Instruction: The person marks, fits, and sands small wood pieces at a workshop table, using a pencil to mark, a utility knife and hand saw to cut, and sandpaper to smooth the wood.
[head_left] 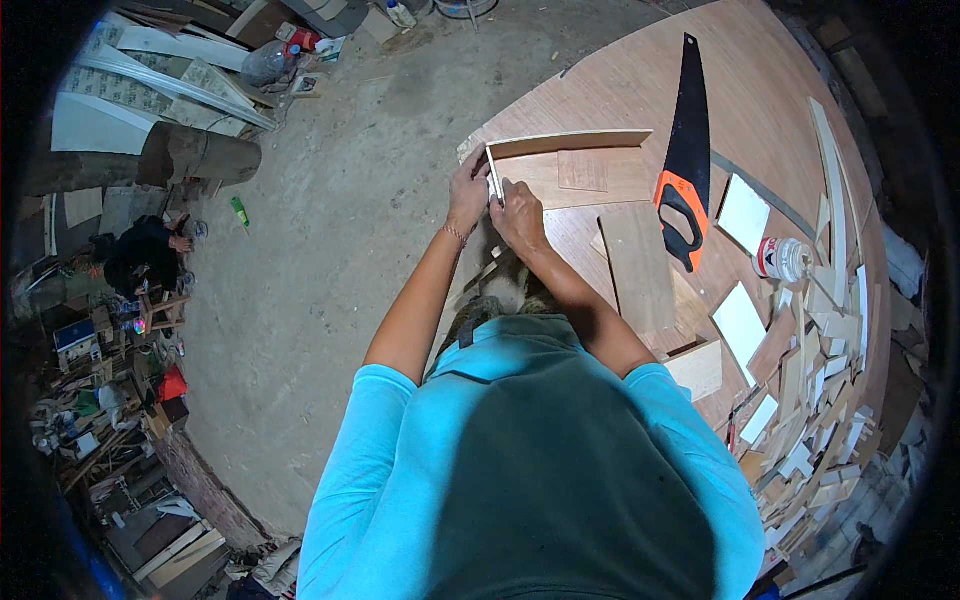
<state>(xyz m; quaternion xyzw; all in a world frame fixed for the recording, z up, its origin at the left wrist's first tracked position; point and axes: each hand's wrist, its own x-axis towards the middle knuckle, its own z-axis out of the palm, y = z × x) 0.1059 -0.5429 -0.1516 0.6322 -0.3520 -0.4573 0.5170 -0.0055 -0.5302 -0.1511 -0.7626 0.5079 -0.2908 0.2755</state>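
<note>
At the near corner of the plywood worktable [640, 80], the left hand [468, 195] and right hand [518, 215] pinch a short thin wood strip [494, 178] against the end of an upright plywood panel [570, 142]. Joining seems underway; next comes steady alignment. A handsaw [686, 150] lies nearby.

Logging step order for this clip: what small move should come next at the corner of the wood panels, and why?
Probably press the corner tight: both the left hand and right hand pinch where the upright panel meets a short end piece, and the joint looks unfastened.
</note>
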